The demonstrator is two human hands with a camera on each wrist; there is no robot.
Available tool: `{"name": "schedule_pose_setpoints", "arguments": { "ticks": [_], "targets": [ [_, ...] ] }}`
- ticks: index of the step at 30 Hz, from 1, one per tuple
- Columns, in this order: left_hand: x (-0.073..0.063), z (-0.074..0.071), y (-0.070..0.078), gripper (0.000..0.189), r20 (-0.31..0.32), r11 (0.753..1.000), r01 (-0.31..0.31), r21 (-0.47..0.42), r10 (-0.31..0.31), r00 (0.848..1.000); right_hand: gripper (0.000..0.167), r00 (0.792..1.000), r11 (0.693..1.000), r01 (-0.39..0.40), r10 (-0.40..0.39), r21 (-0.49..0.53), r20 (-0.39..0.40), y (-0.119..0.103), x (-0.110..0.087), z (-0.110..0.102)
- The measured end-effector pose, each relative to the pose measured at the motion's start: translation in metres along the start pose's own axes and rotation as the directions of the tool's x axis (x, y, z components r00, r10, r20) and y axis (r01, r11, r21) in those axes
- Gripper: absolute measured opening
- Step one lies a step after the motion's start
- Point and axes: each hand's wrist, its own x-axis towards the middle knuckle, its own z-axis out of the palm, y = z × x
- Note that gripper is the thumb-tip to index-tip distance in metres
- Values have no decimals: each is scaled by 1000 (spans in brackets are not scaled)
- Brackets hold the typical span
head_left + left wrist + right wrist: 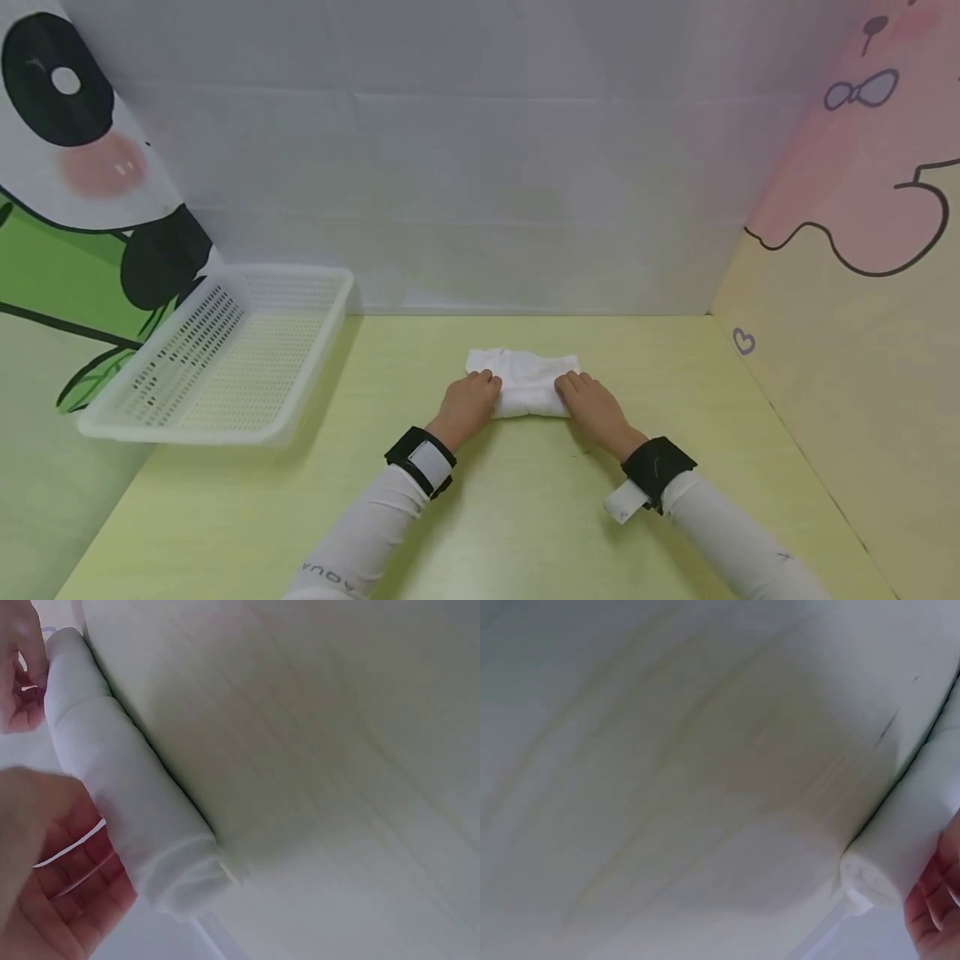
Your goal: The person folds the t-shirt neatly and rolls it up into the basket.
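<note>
A white cloth, rolled up along its near edge with a flat part behind, lies on the table in the head view. My left hand holds its left end and my right hand its right end, fingers curled over the top. Seen from the left wrist, the roll is a thick tube, and the left fingers bend against its far side. In the right wrist view, the roll's spiral end shows beside the right fingers.
A white perforated plastic basket stands on the left of the pale yellow table. Behind the table rises a grey-white wall sheet. Cartoon-printed panels flank it on both sides. Black straps circle both wrists.
</note>
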Motion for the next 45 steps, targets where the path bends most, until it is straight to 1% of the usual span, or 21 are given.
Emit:
{"name": "schedule_pose_setpoints", "arguments": {
  "ticks": [2, 5, 9, 12, 17, 19, 24, 33, 35, 39, 45],
  "targets": [
    [-1, -1, -1, 14, 15, 1000, -1, -26, 2, 1000, 9, 1000, 1000, -6, 6, 6, -7, 1, -2, 1],
    [-2, -1, -3, 23, 39, 998, -3, -58, 6, 999, 16, 1000, 1000, 1, -1, 11, -20, 4, -4, 3],
    [-2, 1, -3, 35, 51, 999, -15, -38, 17, 999, 31, 1000, 1000, 15, -15, 9, -26, 6, -6, 7],
    [-1, 5, -2, 39, 40, 1000, -25, -6, 26, 999, 34, 1000, 1000, 12, -12, -13, -12, 7, -7, 10],
    [-1, 10, -1, 36, 1, 999, -36, 26, 36, 999, 31, 1000, 999, 4, -4, -37, 11, 6, -6, 11],
    [-2, 11, 0, 35, -2, 999, -38, 28, 38, 999, 30, 1000, 999, 3, -2, -35, 19, 6, -7, 11],
    [-4, 8, 0, 33, 17, 999, -36, 23, 35, 999, 27, 999, 1000, 3, -3, -11, 47, 5, -7, 10],
    [-5, 5, -1, 30, 10, 999, -34, 24, 34, 999, 25, 999, 996, 47, -49, 76, 18, 7, -7, 5],
    [-6, 4, 0, 26, 26, 999, -29, 20, 28, 999, 24, 998, 994, 54, -57, 98, 25, 8, -7, 4],
    [-5, 3, 0, 17, 75, 1000, -19, 14, 18, 997, 22, 997, 991, 42, -51, 126, 62, 9, -5, 3],
    [0, 7, -1, 15, 131, 1000, 4, -8, -3, 991, 21, 991, 986, -12, -10, 169, 131, 11, -1, 5]
  ]
}}
